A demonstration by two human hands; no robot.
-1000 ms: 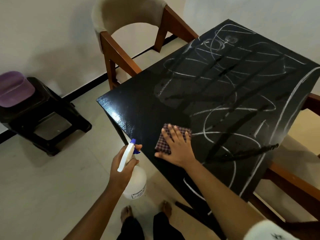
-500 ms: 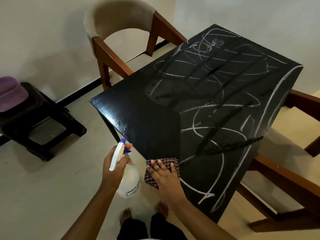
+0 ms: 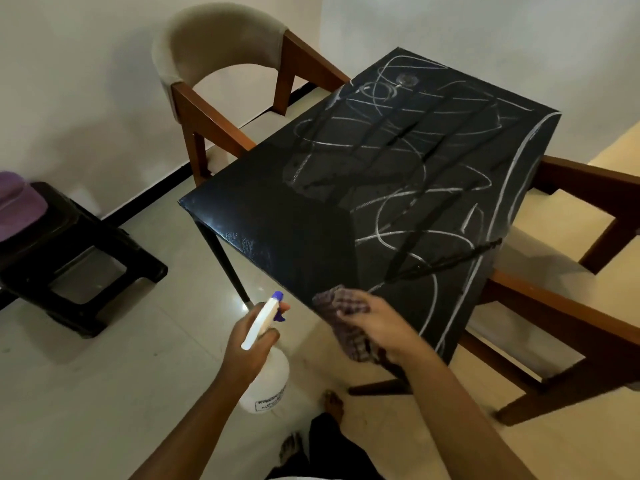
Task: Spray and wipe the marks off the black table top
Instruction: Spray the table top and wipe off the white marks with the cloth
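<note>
Beside the table top (image 3: 277, 237): a padded chair (image 3: 214, 39), a dark stool (image 3: 86, 233).

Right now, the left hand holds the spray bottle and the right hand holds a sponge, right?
Not quite. In the head view the right hand holds a checked cloth, not a sponge. The left hand does hold the spray bottle.

Head view, downward over table (image 3: 277, 237)
</note>
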